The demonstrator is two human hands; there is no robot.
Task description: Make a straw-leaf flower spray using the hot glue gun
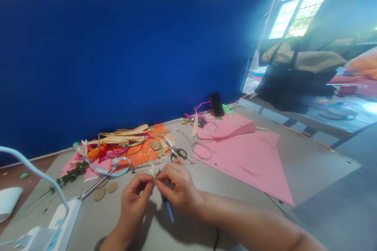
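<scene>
My left hand (136,196) and my right hand (179,186) meet low in the middle of the view, thumbs and forefingers pinched together. Between the fingertips is a small pale, straw-coloured piece (153,171), mostly covered by the fingers; its exact kind does not show. Below my right hand a bluish translucent stick (170,211) pokes out from a dark object that the hand largely hides. Just beyond the right fingers lie scissors (180,153) with black handles. Several round wooden discs (112,187) rest left of my left hand.
Pink paper sheets (244,164) cover the table's right side. Dried husks (123,135) and orange paper (144,153) lie at the back left, near a pale blue ribbon (122,168). A power strip (66,219) with a white cable stands front left. A phone (216,104) leans by the blue partition (132,59).
</scene>
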